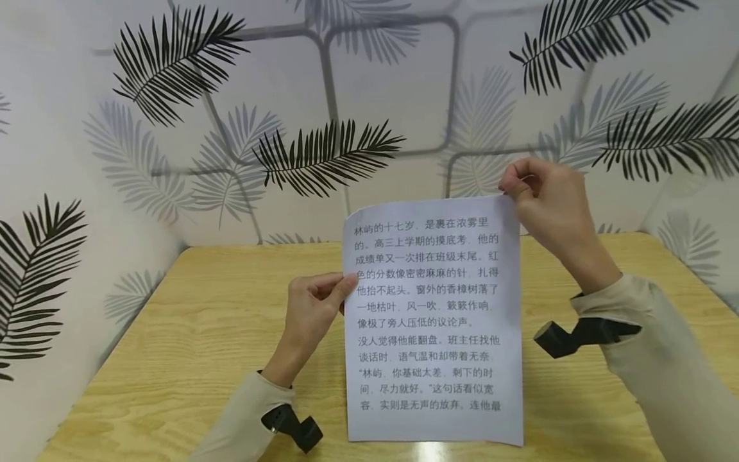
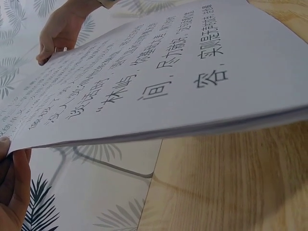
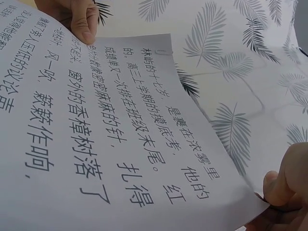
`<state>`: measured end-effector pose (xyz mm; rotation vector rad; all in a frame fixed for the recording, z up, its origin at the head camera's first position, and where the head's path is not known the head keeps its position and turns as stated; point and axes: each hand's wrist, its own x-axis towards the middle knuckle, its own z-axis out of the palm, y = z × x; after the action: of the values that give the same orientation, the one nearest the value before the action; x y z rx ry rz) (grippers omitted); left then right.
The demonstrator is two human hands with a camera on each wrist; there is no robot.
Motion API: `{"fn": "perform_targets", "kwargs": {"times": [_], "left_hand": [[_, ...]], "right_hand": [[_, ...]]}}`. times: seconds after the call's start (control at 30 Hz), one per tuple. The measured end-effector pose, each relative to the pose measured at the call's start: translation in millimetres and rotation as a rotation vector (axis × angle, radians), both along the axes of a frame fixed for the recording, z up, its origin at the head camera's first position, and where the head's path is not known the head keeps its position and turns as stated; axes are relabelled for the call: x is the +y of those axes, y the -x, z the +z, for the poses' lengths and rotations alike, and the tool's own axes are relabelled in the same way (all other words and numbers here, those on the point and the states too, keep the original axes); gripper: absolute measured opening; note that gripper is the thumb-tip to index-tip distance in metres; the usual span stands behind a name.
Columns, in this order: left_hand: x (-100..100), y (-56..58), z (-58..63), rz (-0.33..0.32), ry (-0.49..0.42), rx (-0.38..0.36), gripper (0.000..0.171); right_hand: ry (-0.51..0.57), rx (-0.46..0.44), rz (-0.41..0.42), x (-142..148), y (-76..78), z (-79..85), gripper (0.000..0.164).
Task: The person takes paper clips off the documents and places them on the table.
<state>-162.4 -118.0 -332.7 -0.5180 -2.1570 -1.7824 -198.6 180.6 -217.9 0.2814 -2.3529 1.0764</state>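
The left hand (image 1: 312, 312) pinches the left edge of a paper (image 1: 430, 427), its thumb lying on the printed face and its fingers mostly behind. The right hand (image 1: 555, 202) pinches the paper's top right corner between thumb and curled fingers, higher than the left hand. Between them the paper hangs upright, its printed side turned toward the head camera. It is held over the table (image 1: 231, 340), to the right of the middle between the table's left and right edges, and in the head view its top rises past the table's far edge. Whether its bottom edge touches the table, I cannot tell. In the left wrist view that edge looks thick, as if of several sheets. Rows of dark Chinese print (image 1: 427, 314) fill the page, and its top left corner bends slightly. Both arms wear pale sleeves (image 1: 664, 359), with a black camera (image 1: 577, 337) at each wrist. Beyond the table's far edge stands a pale wall (image 1: 398, 96) patterned with black and grey leaves (image 1: 329, 159).
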Motion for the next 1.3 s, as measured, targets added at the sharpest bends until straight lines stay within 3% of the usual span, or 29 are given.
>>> {"fn": "perform_targets", "kwargs": {"times": [0.4, 0.67, 0.93, 1.13, 1.3], "left_hand": [[-1, 0.5, -1.1, 0.006, -0.016, -0.028, 0.015], [-4, 1.8, 3.1, 0.048, -0.010, -0.037, 0.014], [-4, 0.7, 4.2, 0.043, -0.016, -0.057, 0.015], [-2, 0.0, 4.1, 0.039, -0.018, -0.063, 0.014], [0, -0.8, 3.1, 0.032, -0.023, -0.070, 0.013]], "right_hand": [[-0.008, -0.036, 0.008, 7, -1.1, -1.6, 0.009], [0.020, -0.047, 0.028, 11, -0.3, -2.8, 0.008], [0.023, -0.024, 0.021, 12, -0.9, -2.4, 0.008], [0.006, 0.052, 0.014, 8, -3.1, 1.6, 0.007], [-0.054, 0.206, 0.045, -3, -4.1, 3.3, 0.004]]}}
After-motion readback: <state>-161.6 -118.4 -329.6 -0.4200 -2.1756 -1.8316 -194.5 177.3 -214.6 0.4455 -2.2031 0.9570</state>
